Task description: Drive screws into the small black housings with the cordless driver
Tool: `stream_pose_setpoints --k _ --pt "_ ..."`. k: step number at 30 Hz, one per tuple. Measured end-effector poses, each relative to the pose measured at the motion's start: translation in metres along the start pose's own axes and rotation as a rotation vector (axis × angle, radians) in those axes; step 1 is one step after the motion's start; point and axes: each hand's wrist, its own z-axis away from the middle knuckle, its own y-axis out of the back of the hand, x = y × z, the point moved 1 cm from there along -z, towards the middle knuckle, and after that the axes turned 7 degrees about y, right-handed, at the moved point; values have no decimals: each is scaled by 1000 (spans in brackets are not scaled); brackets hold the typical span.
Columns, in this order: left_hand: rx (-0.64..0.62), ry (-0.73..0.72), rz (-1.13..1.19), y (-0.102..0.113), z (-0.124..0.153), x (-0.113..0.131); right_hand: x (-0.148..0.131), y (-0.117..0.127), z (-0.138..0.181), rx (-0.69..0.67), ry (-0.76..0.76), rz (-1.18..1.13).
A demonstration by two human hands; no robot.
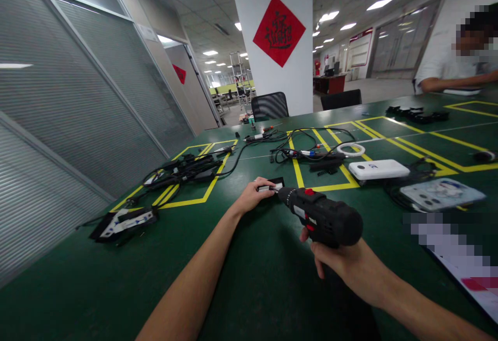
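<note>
My right hand (342, 266) is wrapped round the grip of a black cordless drill (324, 216) with red switches, its chuck pointing left. My left hand (254, 194) is closed in a pinch on a small silver and black part (272, 186) lying on the green table (249, 278). The drill's tip meets that part right at my left fingertips.
Black cables and tools (182, 169) lie at the left inside yellow tape lines. A black and white bracket (124, 222) sits nearer the left edge. A white box (378, 168), a phone (441, 194) and papers (467, 263) are at the right. Another person's arm (455, 82) rests far right.
</note>
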Motion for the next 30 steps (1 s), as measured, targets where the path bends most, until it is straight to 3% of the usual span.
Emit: stream_pose_setpoints --k 30 --pt "-1 -21 -27 -1 -1 -5 2 0 0 -6 -19 64"
